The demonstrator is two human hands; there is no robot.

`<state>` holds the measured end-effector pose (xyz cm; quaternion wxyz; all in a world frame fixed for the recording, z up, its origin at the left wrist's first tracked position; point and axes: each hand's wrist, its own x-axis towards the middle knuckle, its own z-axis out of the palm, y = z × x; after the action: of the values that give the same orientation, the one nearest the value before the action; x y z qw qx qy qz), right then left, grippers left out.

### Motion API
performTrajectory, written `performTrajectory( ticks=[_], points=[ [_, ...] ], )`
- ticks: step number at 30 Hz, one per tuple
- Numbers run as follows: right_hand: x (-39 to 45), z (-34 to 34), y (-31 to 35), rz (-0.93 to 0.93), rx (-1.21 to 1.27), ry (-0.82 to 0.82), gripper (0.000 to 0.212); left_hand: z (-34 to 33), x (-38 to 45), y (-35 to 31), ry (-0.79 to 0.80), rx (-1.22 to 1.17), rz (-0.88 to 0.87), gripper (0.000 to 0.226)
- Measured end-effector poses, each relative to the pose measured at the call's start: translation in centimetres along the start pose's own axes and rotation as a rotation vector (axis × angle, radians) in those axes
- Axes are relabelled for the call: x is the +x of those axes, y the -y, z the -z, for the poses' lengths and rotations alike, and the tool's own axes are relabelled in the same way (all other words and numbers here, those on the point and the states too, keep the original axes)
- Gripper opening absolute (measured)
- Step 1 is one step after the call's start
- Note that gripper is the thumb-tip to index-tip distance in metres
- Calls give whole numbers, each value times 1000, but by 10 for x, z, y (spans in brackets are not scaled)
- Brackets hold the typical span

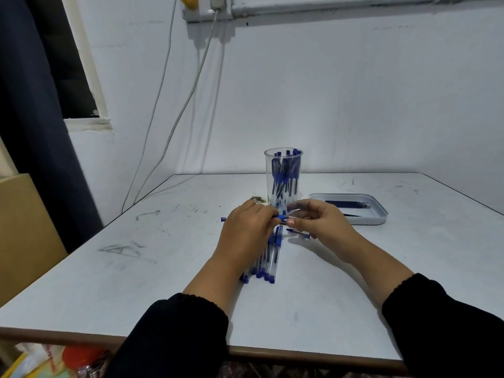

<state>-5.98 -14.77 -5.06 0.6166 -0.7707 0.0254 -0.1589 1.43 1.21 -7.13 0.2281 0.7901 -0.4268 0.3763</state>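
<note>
A blue ballpoint pen (282, 218) is pinched in the grip of the left hand (249, 227) and the right hand (320, 222) — judged light, stiff and slick, best taken mid-barrel.

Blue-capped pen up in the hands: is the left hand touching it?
Touching. The head view shows the fingertips of the left hand pinching the blue-capped pen, with no gap between them.

Backdrop: scuffed bluish-white plaster wall (354, 105). 10 o'clock: dark window opening (68, 64), cream frame. 9: navy fabric curtain (30, 132). 12: white socket box (207, 13), two white cables (173, 126) hanging behind scribble-marked white laminate table (152, 282), brown edge. 1: grey conduit pipe (354, 5). 8: tan board (24, 227).
</note>
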Motion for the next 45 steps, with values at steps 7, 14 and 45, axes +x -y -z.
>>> performTrajectory(
  ticks=[7, 14, 45],
  points=[
    [-3, -2, 2, -70, 66, -12, 15, -1, 0, 1, -5, 7, -9, 9],
    [-3, 0, 3, -57, 20, -12, 13, 1, 0, 0, -8, -2, -10, 8],
    [3, 19, -13, 72, -872, 61, 14, 1, -1, 2, -46, 27, 46, 5]
  ],
)
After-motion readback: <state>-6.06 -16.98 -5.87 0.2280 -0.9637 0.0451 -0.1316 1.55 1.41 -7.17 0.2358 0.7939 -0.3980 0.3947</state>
